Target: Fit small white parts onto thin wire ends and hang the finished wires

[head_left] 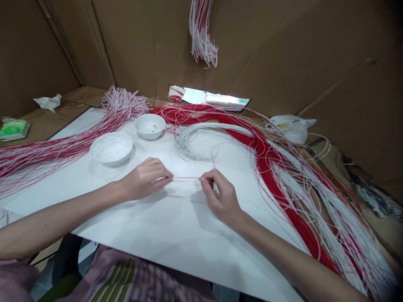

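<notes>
A thin red and white twisted cord (186, 178) is stretched level between my two hands above the white tabletop. My left hand (146, 177) pinches one end between thumb and fingertips. Opposite it, my right hand (220, 193) pinches the other end, its fingers curled. From the right hand a loose red strand loops up toward the thread bundles. Close beyond my left hand stands a white bowl (98, 156) holding white granules or small beads. Another white bowl (154, 135), with a few dark specks inside, sits just behind it.
Red thread (264, 163) and coiled white thread (201, 156) spread across the back and right. Finished-looking red and white cords (75, 140) lie at left. A similar bunch (203, 42) hangs on the cardboard wall. Scissors (176, 97), a plastic bag (291, 128) and tissue (48, 102) lie behind.
</notes>
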{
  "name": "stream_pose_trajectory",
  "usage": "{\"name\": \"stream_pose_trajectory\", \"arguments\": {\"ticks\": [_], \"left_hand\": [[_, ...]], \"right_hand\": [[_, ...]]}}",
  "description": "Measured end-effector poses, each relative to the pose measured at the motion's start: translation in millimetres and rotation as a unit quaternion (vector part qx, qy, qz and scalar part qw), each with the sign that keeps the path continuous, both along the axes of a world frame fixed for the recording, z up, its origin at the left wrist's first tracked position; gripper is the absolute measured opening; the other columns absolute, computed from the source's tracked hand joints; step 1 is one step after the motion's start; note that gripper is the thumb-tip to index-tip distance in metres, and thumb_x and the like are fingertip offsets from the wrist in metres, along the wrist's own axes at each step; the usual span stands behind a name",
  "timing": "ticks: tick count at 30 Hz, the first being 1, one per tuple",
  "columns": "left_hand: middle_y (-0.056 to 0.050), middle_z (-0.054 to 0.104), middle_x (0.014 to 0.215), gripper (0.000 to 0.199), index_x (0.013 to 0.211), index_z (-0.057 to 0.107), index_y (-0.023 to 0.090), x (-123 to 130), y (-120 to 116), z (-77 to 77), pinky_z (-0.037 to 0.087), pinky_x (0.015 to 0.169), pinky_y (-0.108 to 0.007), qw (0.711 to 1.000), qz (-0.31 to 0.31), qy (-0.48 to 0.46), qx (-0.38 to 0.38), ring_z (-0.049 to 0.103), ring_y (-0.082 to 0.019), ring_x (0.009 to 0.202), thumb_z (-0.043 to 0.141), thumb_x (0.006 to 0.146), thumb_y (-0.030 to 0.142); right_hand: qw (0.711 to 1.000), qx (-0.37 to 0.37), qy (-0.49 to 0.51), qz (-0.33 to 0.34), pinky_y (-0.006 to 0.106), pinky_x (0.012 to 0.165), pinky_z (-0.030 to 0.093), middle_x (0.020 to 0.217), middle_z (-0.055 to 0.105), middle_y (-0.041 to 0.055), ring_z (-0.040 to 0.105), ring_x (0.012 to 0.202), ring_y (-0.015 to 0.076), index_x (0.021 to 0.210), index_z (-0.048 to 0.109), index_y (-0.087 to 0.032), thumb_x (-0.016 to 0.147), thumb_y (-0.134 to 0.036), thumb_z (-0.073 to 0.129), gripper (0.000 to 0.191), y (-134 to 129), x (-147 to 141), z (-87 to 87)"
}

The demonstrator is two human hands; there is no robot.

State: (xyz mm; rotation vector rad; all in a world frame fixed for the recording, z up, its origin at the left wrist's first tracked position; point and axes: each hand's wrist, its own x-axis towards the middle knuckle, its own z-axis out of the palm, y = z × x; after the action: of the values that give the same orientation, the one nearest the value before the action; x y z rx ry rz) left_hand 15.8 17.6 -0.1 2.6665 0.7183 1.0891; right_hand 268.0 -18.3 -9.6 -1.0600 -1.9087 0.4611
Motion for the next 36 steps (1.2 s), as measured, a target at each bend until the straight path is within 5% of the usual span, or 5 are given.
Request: {"name": "stream_pose_trajectory", "arguments": {"ticks": [7,14,18,23,36], "left_hand": [[-0.004,0.068,0.078,0.006,0.096,0.063,0.016,1.1,-3.1,3.8,0.046,0.072,-0.031,0.999,0.000,-0.013,0.031,0.060,-0.015,0.074,0.061,0.090,0.013],[-0.005,0.068,0.083,0.011,0.101,0.060,0.016,-0.8,-1.3,4.6,0.046,0.077,-0.034,1.000,0.020,0.011,-0.020,0.060,-0.017,0.078,0.059,0.090,0.015],[-0.008,0.069,0.090,0.026,0.114,0.057,0.016,4.4,-2.2,0.3,0.047,0.080,-0.035,0.998,0.030,0.048,-0.034,0.062,-0.020,0.084,0.062,0.090,0.026],[-0.005,0.070,0.084,0.016,0.107,0.060,0.016,23.3,-7.3,-9.7,0.046,0.076,-0.031,0.999,-0.009,0.034,0.005,0.064,-0.017,0.078,0.055,0.096,0.027],[-0.006,0.067,0.075,0.016,0.096,0.062,0.014,28.3,-15.4,-1.5,0.049,0.065,-0.028,0.997,-0.052,0.011,-0.055,0.062,-0.016,0.069,0.047,0.097,0.019]], "right_hand": [[0.999,0.032,0.001,-0.015,0.028,0.061,0.039,0.073,0.049,0.0005,0.045,0.066,0.0130,0.082,0.050,-0.020,0.095,-0.016,0.048,0.013,0.3,-1.0,-0.1],[0.999,0.034,0.003,0.004,0.029,0.062,0.041,0.076,0.051,0.0016,0.047,0.069,0.0135,0.089,0.055,-0.020,0.094,-0.014,0.049,0.010,-1.0,-2.3,0.2],[0.999,0.035,-0.005,0.033,0.029,0.061,0.041,0.075,0.051,0.0014,0.047,0.067,0.0132,0.090,0.056,-0.020,0.094,-0.013,0.050,0.010,-1.0,-4.3,-0.2],[0.997,0.042,-0.018,0.069,0.027,0.058,0.043,0.075,0.052,0.0015,0.049,0.068,0.0127,0.096,0.058,-0.020,0.094,-0.013,0.051,0.010,-0.4,-6.3,-2.8],[0.970,0.222,-0.095,0.037,0.031,0.065,0.053,0.085,0.067,0.0046,0.063,0.075,0.0172,0.103,0.060,-0.024,0.088,-0.010,0.058,0.020,-3.1,-4.4,-12.8]]}}
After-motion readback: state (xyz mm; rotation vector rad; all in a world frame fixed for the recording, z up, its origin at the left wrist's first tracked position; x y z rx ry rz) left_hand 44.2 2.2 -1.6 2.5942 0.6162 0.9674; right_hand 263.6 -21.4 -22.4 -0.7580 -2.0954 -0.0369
